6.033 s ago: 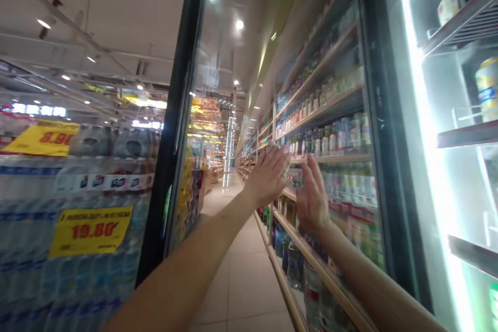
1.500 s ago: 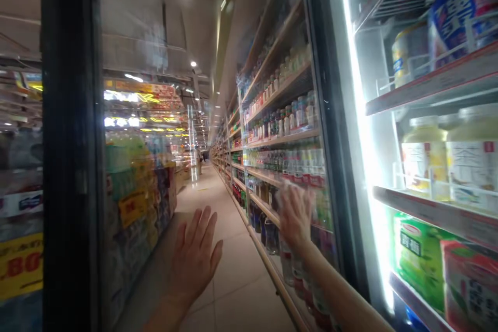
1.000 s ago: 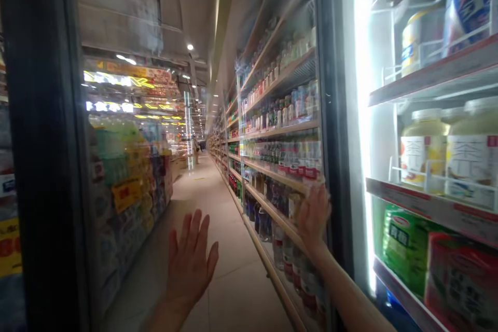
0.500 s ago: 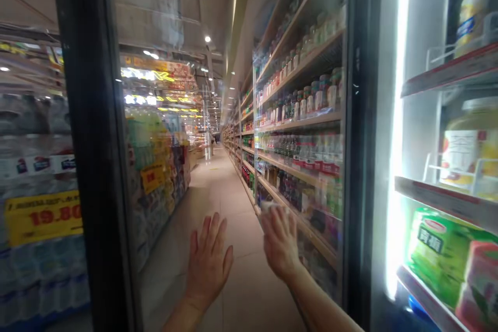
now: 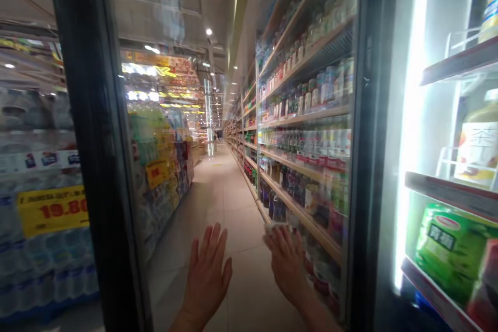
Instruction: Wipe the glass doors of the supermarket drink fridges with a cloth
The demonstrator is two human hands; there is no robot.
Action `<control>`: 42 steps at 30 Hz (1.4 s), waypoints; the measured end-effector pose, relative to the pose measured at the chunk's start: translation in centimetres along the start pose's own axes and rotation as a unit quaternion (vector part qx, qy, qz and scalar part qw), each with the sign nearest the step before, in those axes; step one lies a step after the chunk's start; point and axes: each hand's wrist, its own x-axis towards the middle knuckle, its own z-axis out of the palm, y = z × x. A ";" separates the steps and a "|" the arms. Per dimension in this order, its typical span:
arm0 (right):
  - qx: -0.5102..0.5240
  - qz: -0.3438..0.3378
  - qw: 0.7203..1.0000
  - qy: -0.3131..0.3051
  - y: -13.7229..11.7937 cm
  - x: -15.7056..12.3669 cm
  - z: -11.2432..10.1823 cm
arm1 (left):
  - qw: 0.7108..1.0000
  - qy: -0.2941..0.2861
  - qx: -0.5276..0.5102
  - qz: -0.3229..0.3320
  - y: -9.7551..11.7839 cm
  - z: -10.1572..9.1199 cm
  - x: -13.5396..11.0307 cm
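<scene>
A glass door [image 5: 233, 290] in a black frame [image 5: 85, 129] stands in front of me, with a store aisle seen through it. My left hand [image 5: 208, 270] lies flat against the glass, fingers stretched and thumb apart, holding nothing. To its right, my right hand [image 5: 287, 264] presses a pale cloth [image 5: 278, 226] to the pane. Only a small edge of the cloth shows above the fingertips; the rest is hidden under the hand.
On the right is a lit cooler with wire-fronted shelves [image 5: 447, 187], a bottle of tea [image 5: 476, 150] and a green pack [image 5: 447, 249]. Stacked water bottles [image 5: 46, 259] with a yellow price sign [image 5: 54, 210] stand at left. Long drink shelves [image 5: 303, 166] appear in the glass area.
My right hand has moved slightly down and to the right with the cloth. My left hand stays spread on the glass, a little lower in view. The cooler has shifted rightward in view.
</scene>
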 end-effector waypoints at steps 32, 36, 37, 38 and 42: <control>-0.049 -0.279 0.958 0.050 0.0 28.8 -2.8 | 0.991 0.105 0.074 -0.028 -8.8 -3.7 10.7; -0.055 0.062 0.981 0.173 2.2 33.8 -3.9 | 0.990 0.102 0.095 0.009 -10.2 -4.1 10.8; -0.049 0.104 0.976 0.183 2.0 35.1 -4.1 | 0.990 0.108 0.094 0.009 -10.5 -4.3 11.1; -0.045 0.109 0.977 0.179 1.2 36.2 -4.2 | 0.989 0.114 0.092 0.004 -10.7 -4.6 11.6; -0.044 -0.162 0.982 0.082 -4.0 38.1 -3.8 | 0.987 0.141 0.077 -0.024 -12.0 -6.5 14.9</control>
